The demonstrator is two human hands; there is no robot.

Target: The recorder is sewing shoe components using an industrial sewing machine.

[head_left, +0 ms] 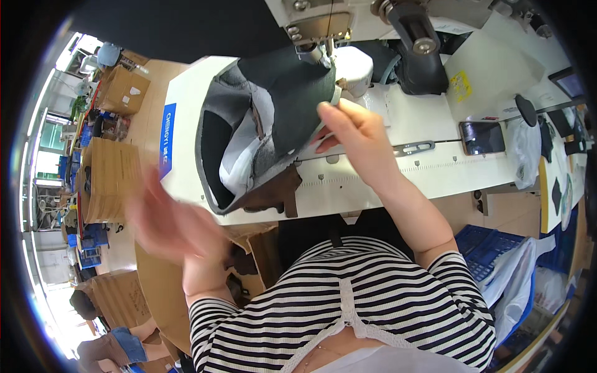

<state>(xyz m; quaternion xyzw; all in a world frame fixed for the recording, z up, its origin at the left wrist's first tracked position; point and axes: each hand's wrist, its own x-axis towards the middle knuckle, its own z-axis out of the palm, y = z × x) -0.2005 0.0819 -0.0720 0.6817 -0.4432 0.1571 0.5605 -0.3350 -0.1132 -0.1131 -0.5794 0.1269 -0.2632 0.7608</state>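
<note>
A dark green-black leather piece (298, 102) with grey fuzzy lining and a white inner layer lies folded into a hollow shape on the white table. Its far right corner sits beneath the needle area of a sewing machine (323, 53). My right hand (357, 127) is at the piece's right edge, thumb and fingers pinched together by a short pale strip (336, 95). A brown flap (270, 193) hangs from the near side of the piece. My left hand (171, 217) is off the table's left side, away from the piece, its fingers smeared by motion.
A phone (482, 137) lies on the table (367, 183) at right, near a clear plastic bag (523, 152). Behind the needle stands a white spool (354, 65). Cardboard boxes (112, 180) stand on the floor at left; a blue crate (488, 248) is at lower right.
</note>
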